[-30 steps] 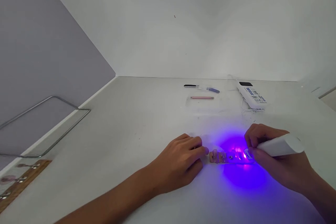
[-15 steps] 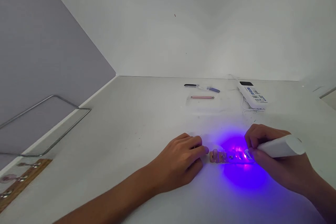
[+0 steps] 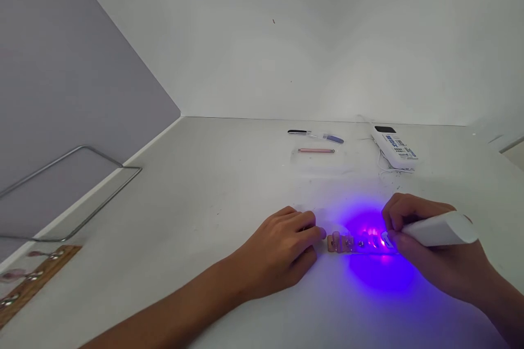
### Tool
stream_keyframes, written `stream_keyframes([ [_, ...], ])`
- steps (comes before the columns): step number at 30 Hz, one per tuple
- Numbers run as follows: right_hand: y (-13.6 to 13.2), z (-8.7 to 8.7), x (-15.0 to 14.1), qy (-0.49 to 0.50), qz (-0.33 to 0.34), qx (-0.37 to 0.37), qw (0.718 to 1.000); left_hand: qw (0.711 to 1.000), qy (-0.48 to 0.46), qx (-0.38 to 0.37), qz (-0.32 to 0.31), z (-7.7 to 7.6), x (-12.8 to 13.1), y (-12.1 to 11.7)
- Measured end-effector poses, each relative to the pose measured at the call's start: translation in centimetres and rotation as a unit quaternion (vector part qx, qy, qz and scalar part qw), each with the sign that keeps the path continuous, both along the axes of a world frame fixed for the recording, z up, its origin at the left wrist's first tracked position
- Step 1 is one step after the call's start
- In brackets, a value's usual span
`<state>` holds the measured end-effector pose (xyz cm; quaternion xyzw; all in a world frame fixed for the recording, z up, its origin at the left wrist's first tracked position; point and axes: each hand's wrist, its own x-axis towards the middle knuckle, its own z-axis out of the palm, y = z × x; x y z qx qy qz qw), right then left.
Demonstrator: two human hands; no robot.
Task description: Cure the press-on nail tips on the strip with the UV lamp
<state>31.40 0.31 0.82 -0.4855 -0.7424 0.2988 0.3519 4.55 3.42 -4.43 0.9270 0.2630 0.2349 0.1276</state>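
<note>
My right hand [image 3: 429, 251] grips a white handheld UV lamp [image 3: 440, 230], tilted with its lit end low at the left. Violet light falls on a narrow strip [image 3: 343, 244] lying on the table, which carries several clear nail tips and small shiny metal pieces. The strip's right end is lost in the glare and behind my fingers. Against or just beside the strip's left end is a fingertip of my left hand [image 3: 289, 248], which rests on the table with its fingers curled in. What those fingers hold, if anything, is hidden.
Behind the strip lie a pink pen-like stick [image 3: 316, 150], a dark-handled tool [image 3: 298, 132], a blue-grey piece [image 3: 333, 138] and a white power bank [image 3: 395, 147] with a cable. At left are a bent metal wire frame [image 3: 102, 206] and a wooden strip [image 3: 43, 281] bearing nail tips.
Both hands, the lamp and the strip keep nearly the same places. The whole view has shifted very slightly.
</note>
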Motion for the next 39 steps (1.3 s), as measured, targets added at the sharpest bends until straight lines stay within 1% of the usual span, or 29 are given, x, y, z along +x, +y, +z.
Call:
stream_keyframes([
  [4, -0.08, -0.02, -0.2, 0.007, -0.018, -0.002, 1.0, 1.0, -0.001, -0.001, 0.002, 0.02, -0.06, -0.01],
  [9, 0.01, 0.03, -0.02, -0.009, -0.002, 0.004, 1.0, 1.0, 0.002, 0.003, 0.0, -0.04, 0.0, -0.02],
  [18, -0.05, -0.06, -0.11, -0.004, -0.014, 0.003, 1.0, 1.0, 0.008, 0.002, 0.0, -0.02, -0.02, -0.03],
  [23, 0.14, 0.04, -0.14, -0.01, 0.003, 0.01, 1.0, 1.0, 0.01, -0.001, 0.0, -0.09, 0.01, -0.03],
  [29, -0.05, 0.07, -0.17, -0.004, -0.002, 0.003, 1.0, 1.0, 0.005, 0.002, -0.001, -0.08, 0.01, 0.07],
  [34, -0.17, 0.06, -0.35, 0.013, -0.023, -0.01, 1.0, 1.0, 0.01, 0.0, -0.002, 0.03, -0.08, 0.1],
  [39, -0.05, 0.08, -0.25, 0.012, -0.014, -0.01, 1.0, 1.0, 0.01, -0.005, -0.003, -0.03, -0.04, 0.04],
])
